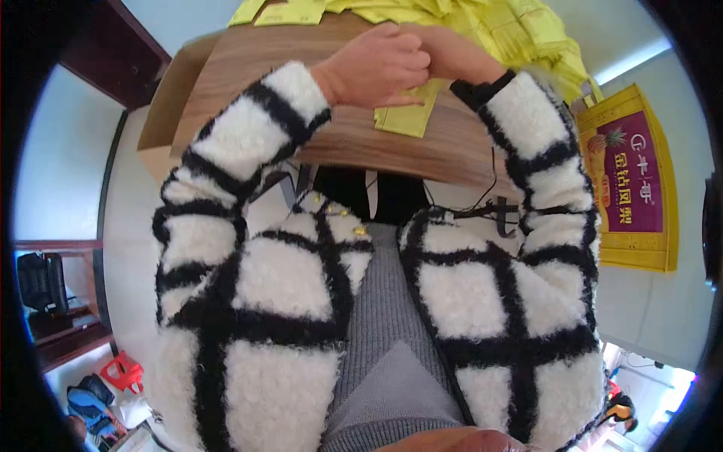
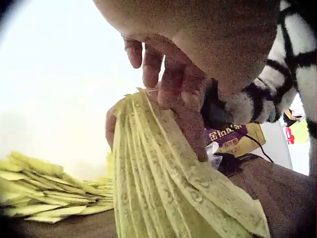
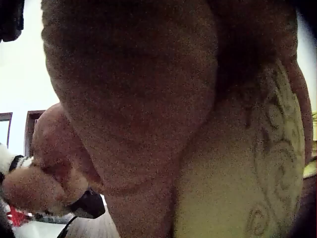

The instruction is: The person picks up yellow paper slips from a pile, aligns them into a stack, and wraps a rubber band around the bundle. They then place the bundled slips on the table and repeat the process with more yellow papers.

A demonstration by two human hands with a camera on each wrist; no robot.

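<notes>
A wooden table (image 1: 354, 139) with a brown grain top fills the upper middle of the head view, its near edge curving across the frame just above the middle. A loose heap of yellow paper sheets (image 1: 520, 30) lies on it along the top right of the frame, and a few more yellow sheets (image 1: 290, 11) sit at the top edge, left of centre. One bundle of yellow sheets (image 1: 410, 117) rests on the top near the centre. In the left wrist view the pile of yellow sheets (image 2: 44, 191) lies at lower left on the dark tabletop
</notes>
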